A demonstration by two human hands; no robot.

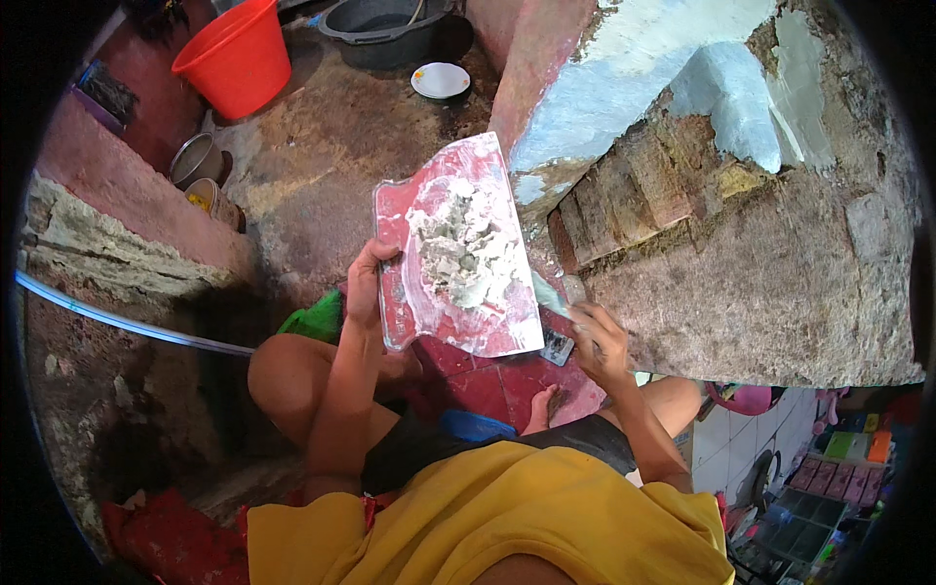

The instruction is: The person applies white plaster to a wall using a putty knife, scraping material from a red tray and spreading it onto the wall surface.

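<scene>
The left hand (366, 283) is holding a red board (458, 249) by its left edge, thumb wrapped over the face and fingers hidden behind, so the hand is closed on it. The board is being kept tilted up and close to the wall (741, 253), probably so that the heap of grey-white putty (466, 249) stays on its face and within easy reach of the other hand. The putty is sitting just right of the left thumb, in the middle of the board. The right hand (597, 341), below and right of the board, is curled tightly around the handle of a scraper (554, 297), whose blade is pointing up and left toward the board's lower right edge; whether it is touching the board I cannot tell. The wall's rough bare face is lying just right of that hand, with pale filled patches higher up. Far above the left hand, a red bucket (239, 58) and a grey tub (380, 29) are standing on the floor.
</scene>
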